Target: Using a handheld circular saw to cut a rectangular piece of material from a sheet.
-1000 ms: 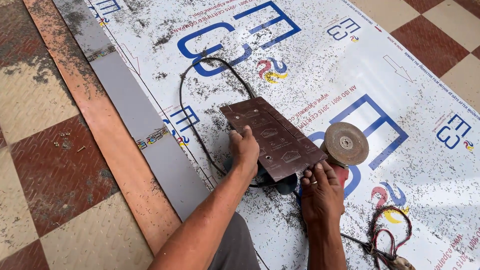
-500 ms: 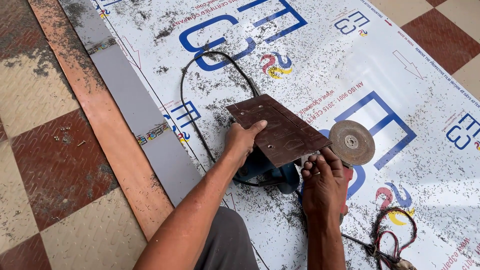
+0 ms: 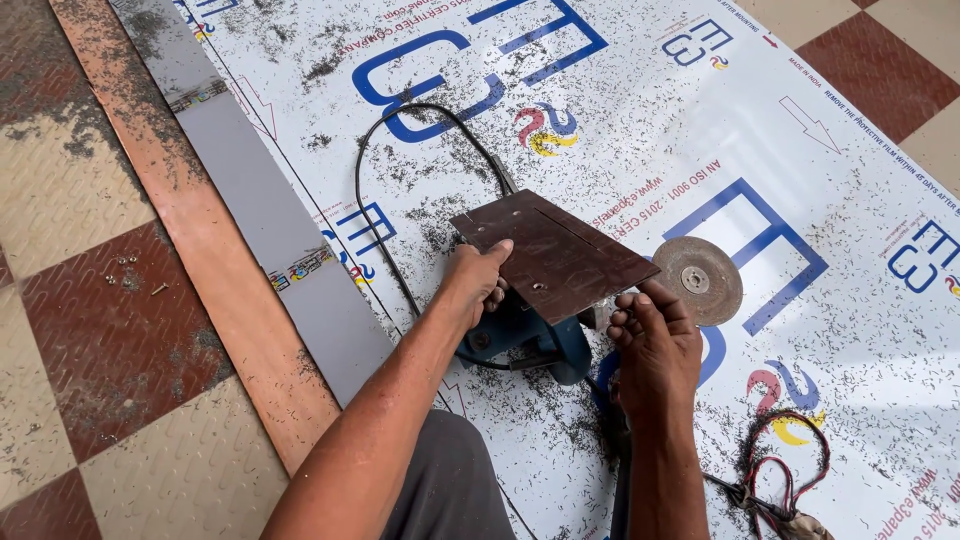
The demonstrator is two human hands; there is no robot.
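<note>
The brown base plate (image 3: 553, 256) sits atop the blue power tool (image 3: 525, 335) on the white sheet (image 3: 800, 200); your left hand (image 3: 478, 280) grips its left edge, your right hand (image 3: 655, 345) pinches its near corner beside the grinding disc (image 3: 698, 279).

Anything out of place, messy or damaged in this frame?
Yes. Dark metal shavings are scattered over the white printed sheet. A few loose screws lie on the floor tiles at left. The blue power tool lies flipped, its brown base plate tilted upward.

We see our two forearms bare to the wrist — no sleeves, no gloves — left hand (image 3: 478, 283), right hand (image 3: 655, 350), grey trousers (image 3: 440, 490) beneath.
</note>
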